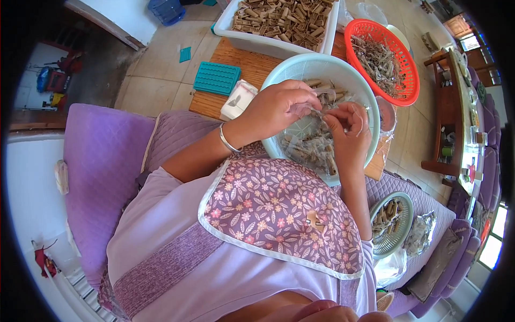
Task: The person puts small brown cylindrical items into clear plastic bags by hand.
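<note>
Both my hands are over a pale blue-green plastic basket (pixel 374 115), close together. My left hand (pixel 281 110), with a silver bangle on its wrist, pinches a crumpled piece of see-through plastic film (pixel 325 97). Facing it, my right hand (pixel 351 126) has its thumb and fingers closed at the film's lower end. Whether something is wrapped inside the film is hidden by my fingers. Brown stick-like pieces (pixel 320 84) lie in the basket's far side. Below my hands are several film-wrapped brown pieces (pixel 311 150).
A white tub (pixel 257 44) of short brown pieces stands beyond the basket. To its right is a red basket (pixel 354 45) of twiggy dried bits. A teal ridged tray (pixel 216 78) and a white box (pixel 238 100) sit at left. A smaller green basket (pixel 410 214) rests on the purple seat.
</note>
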Available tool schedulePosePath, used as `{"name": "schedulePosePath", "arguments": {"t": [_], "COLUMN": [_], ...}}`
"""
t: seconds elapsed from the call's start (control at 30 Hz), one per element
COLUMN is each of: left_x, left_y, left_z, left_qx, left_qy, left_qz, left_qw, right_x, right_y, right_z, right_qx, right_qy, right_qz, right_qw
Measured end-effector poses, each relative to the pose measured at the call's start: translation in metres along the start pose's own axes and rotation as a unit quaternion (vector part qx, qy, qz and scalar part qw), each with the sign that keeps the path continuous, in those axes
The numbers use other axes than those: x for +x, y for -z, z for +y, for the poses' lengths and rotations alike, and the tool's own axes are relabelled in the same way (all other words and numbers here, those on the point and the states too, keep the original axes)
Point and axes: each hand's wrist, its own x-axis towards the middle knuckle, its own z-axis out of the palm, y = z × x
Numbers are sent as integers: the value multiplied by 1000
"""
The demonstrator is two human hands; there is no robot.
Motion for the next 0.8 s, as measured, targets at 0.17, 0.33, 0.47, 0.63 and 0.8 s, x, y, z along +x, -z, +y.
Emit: {"name": "schedulePosePath", "arguments": {"t": [0.17, 0.33, 0.47, 0.63, 0.8], "left_x": [1, -7, -10, -14, -19], "left_y": [13, 30, 35, 23, 10], "left_z": [2, -28, -24, -28, -36], "left_qx": [2, -18, -154, -245, -302], "left_qy": [66, 164, 214, 198, 193], "left_qz": [-109, 3, 101, 156, 173], "left_qw": [992, 986, 959, 936, 917], "right_x": [12, 46, 69, 75, 86], "right_y": [-7, -22, -48, -65, -19], "right_z": [-2, 21, 69, 86, 57], "right_qx": [-12, -3, -295, -346, -45], "right_qy": [25, 16, 127, 56, -109], "right_qz": [-28, -47, -154, -236, -159], "right_qw": [999, 999, 934, 906, 980]}}
